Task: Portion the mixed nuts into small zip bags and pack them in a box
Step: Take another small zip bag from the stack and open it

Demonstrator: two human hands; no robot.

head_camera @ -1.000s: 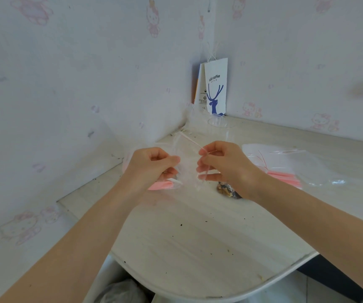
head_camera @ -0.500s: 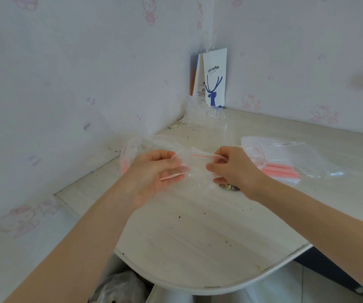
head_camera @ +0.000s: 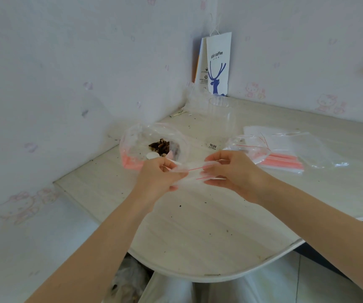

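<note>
My left hand [head_camera: 157, 174] and right hand [head_camera: 230, 169] each pinch one end of a small zip bag [head_camera: 192, 171], pulling its mouth apart for the mixed nuts [head_camera: 160, 146] just beyond my left.

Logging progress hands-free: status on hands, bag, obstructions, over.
Left hand, right hand: both pinching small clear zip bag with red seal line, above white table. Bag looks empty. Large clear bag of dark mixed nuts behind left hand, path unobstructed.

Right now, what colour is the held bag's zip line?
Red line on the clear zip bag; head view.
</note>
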